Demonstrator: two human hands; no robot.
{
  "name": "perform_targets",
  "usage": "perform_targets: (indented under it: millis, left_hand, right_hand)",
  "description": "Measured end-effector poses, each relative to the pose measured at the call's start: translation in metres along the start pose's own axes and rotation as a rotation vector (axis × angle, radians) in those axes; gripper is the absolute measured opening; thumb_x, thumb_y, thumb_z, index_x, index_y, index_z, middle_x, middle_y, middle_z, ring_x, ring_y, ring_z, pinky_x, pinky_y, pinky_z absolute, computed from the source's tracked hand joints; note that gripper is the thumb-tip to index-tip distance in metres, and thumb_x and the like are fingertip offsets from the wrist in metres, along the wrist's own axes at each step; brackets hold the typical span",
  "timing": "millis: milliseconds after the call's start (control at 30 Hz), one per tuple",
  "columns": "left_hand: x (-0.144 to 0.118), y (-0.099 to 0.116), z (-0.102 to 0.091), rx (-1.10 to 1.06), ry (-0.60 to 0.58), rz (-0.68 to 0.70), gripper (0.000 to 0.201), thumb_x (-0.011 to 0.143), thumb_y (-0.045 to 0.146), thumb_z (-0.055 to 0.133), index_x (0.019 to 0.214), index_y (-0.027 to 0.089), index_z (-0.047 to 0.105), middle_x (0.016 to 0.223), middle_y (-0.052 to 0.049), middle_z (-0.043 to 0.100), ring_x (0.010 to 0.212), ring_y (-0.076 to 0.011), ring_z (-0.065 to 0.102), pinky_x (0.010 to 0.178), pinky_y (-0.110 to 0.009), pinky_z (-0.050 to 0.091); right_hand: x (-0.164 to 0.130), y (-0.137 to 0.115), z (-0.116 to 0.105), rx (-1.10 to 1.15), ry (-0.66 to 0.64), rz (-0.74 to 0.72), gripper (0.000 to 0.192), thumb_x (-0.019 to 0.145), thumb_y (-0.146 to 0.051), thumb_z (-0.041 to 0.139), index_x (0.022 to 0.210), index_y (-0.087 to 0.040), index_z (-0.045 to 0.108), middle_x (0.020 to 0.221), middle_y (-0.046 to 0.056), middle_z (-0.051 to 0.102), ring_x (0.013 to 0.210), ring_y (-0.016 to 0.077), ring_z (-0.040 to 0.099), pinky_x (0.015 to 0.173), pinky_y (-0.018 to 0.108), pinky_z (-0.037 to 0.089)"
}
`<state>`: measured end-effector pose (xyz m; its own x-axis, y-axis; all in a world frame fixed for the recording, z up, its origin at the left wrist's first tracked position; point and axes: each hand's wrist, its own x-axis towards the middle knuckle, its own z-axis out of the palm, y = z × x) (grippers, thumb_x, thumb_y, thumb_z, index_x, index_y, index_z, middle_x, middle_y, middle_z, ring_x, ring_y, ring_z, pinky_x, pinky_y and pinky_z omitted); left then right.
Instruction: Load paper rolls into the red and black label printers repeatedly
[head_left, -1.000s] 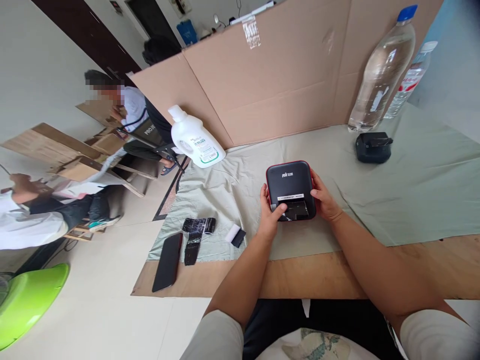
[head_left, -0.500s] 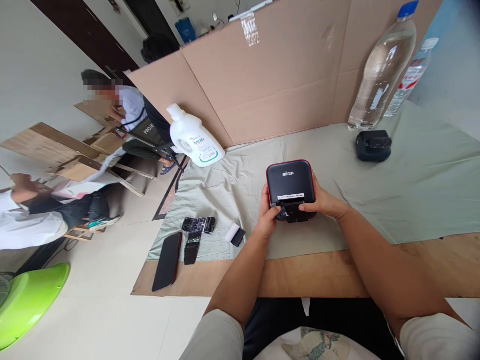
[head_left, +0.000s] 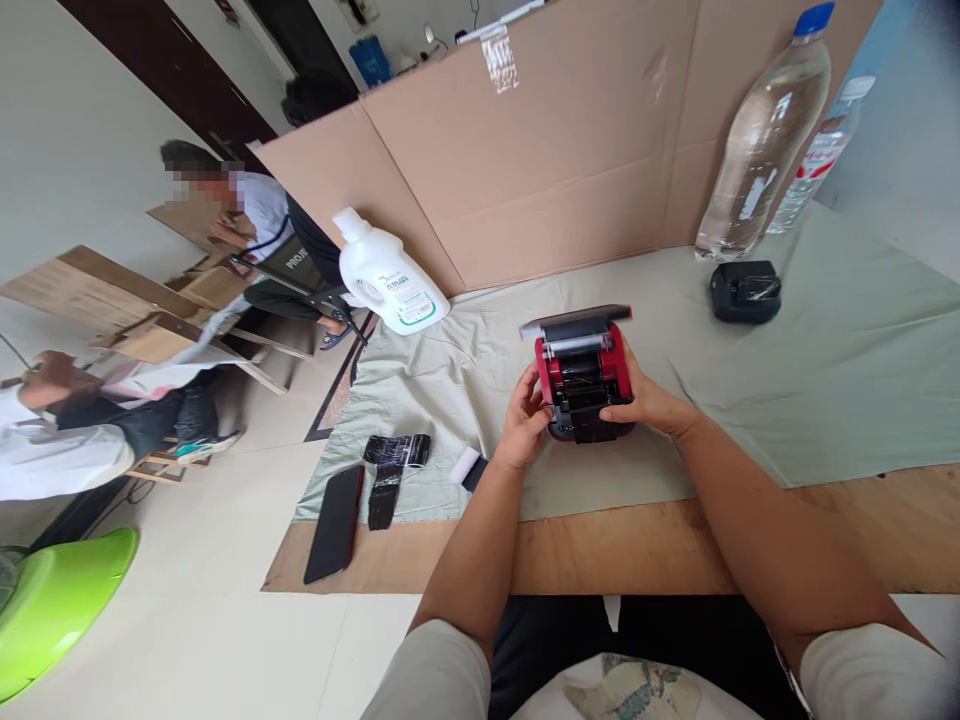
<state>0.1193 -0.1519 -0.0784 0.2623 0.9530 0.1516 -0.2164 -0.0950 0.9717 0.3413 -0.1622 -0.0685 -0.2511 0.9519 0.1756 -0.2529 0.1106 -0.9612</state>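
Note:
Between my hands is a black and red label printer (head_left: 583, 385) with its lid (head_left: 577, 323) raised at the far side. Inside lies a roll of black glossy labels (head_left: 581, 372), and a black strip from it hangs over the near edge. My left hand (head_left: 523, 420) grips the printer's left side, thumb at the front corner. My right hand (head_left: 646, 402) holds the right side, its thumb pressing on the black strip. Left of my left forearm lies a small white and black block (head_left: 466, 466), partly hidden by the arm.
A phone (head_left: 334, 525) and an unrolled black label strip (head_left: 386, 490) lie at the left edge of the table. A white jug (head_left: 394, 280) stands before the cardboard panel (head_left: 555, 150). At the right are a large water bottle (head_left: 765, 150), a smaller bottle (head_left: 821, 165) and a black case (head_left: 746, 292). Two people sit at the left.
The printer's lid has swung up and away from me, uncovering the red inside and the black roll. My left thumb has shifted slightly outward; my right hand stays in place.

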Motion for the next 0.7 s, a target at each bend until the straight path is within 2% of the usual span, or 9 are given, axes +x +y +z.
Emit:
perform_targets:
  millis: [100, 200, 267, 333, 367, 400, 467, 567, 700]
  left_hand:
    - [0.001, 0.0, -0.001, 0.012, -0.016, -0.004, 0.081, 0.067, 0.042, 0.073, 0.143, 0.033, 0.046, 0.155, -0.006, 0.042, 0.121, -0.0281, 0.057, 0.096, -0.042, 0.049]
    - [-0.002, -0.002, 0.002, 0.01, -0.012, 0.029, 0.071, 0.072, 0.042, 0.066, 0.14, 0.032, 0.047, 0.151, -0.006, 0.046, 0.121, -0.0282, 0.057, 0.096, -0.044, 0.048]
    - [-0.006, 0.0, 0.007, 0.116, 0.121, 0.117, 0.059, 0.077, 0.044, 0.062, 0.133, 0.027, 0.051, 0.14, -0.009, 0.054, 0.12, -0.0274, 0.057, 0.099, -0.044, 0.047]
    - [-0.011, 0.008, 0.014, 0.358, 0.332, 0.262, 0.043, 0.082, 0.044, 0.06, 0.119, 0.023, 0.058, 0.124, -0.01, 0.061, 0.117, -0.0265, 0.056, 0.101, -0.044, 0.044]
    - [-0.013, 0.014, 0.018, 0.501, 0.395, 0.33, 0.034, 0.083, 0.043, 0.06, 0.11, 0.022, 0.061, 0.115, -0.01, 0.063, 0.113, -0.0259, 0.057, 0.102, -0.044, 0.043]
    - [-0.013, 0.02, 0.022, 0.639, 0.396, 0.381, 0.026, 0.085, 0.04, 0.059, 0.103, 0.022, 0.063, 0.107, -0.009, 0.065, 0.108, -0.0254, 0.058, 0.102, -0.044, 0.042]
    - [-0.008, 0.034, 0.03, 0.864, 0.248, 0.418, 0.017, 0.087, 0.033, 0.055, 0.095, 0.023, 0.067, 0.097, -0.008, 0.068, 0.1, -0.0255, 0.061, 0.103, -0.045, 0.04]
    - [0.012, 0.045, 0.041, 1.087, 0.0, 0.362, 0.022, 0.084, 0.022, 0.054, 0.099, 0.023, 0.07, 0.091, -0.009, 0.071, 0.099, -0.0296, 0.063, 0.11, -0.051, 0.03]
    - [0.045, 0.04, 0.048, 1.216, -0.129, 0.263, 0.028, 0.076, 0.017, 0.059, 0.101, 0.02, 0.07, 0.094, -0.012, 0.072, 0.106, -0.0365, 0.061, 0.114, -0.055, 0.022]
  right_hand:
    - [0.002, -0.001, 0.001, -0.013, -0.036, -0.016, 0.124, 0.065, -0.04, 0.088, 0.159, -0.033, 0.008, 0.164, 0.005, 0.028, 0.15, 0.0302, 0.029, 0.123, 0.055, 0.021]
    - [0.003, -0.002, 0.003, 0.001, -0.032, -0.036, 0.116, 0.068, -0.045, 0.085, 0.159, -0.033, 0.013, 0.164, 0.004, 0.029, 0.15, 0.0291, 0.03, 0.123, 0.053, 0.021]
    - [0.002, -0.003, 0.004, 0.008, -0.051, -0.043, 0.115, 0.068, -0.045, 0.085, 0.158, -0.034, 0.014, 0.164, 0.003, 0.029, 0.149, 0.0289, 0.031, 0.123, 0.053, 0.022]
    - [0.002, -0.002, 0.006, 0.013, -0.067, -0.048, 0.116, 0.067, -0.045, 0.086, 0.158, -0.033, 0.014, 0.164, 0.003, 0.029, 0.149, 0.0286, 0.031, 0.123, 0.052, 0.023]
    - [0.002, -0.002, 0.006, 0.015, -0.074, -0.051, 0.117, 0.067, -0.045, 0.086, 0.158, -0.033, 0.013, 0.163, 0.004, 0.029, 0.149, 0.0286, 0.032, 0.123, 0.051, 0.024]
    - [0.002, -0.001, 0.006, 0.015, -0.083, -0.056, 0.118, 0.067, -0.045, 0.086, 0.159, -0.032, 0.013, 0.163, 0.005, 0.03, 0.148, 0.0286, 0.033, 0.123, 0.05, 0.024]
    - [0.002, 0.002, 0.007, 0.011, -0.092, -0.068, 0.121, 0.065, -0.045, 0.087, 0.159, -0.031, 0.012, 0.162, 0.006, 0.033, 0.147, 0.0293, 0.036, 0.122, 0.051, 0.026]
    - [0.003, 0.006, 0.006, -0.002, -0.08, -0.058, 0.127, 0.061, -0.047, 0.089, 0.159, -0.031, 0.011, 0.161, 0.007, 0.035, 0.146, 0.0312, 0.036, 0.12, 0.054, 0.028]
    - [0.005, 0.009, 0.006, -0.003, -0.022, -0.015, 0.129, 0.056, -0.049, 0.091, 0.159, -0.03, 0.015, 0.161, 0.009, 0.034, 0.146, 0.0338, 0.036, 0.119, 0.054, 0.031]
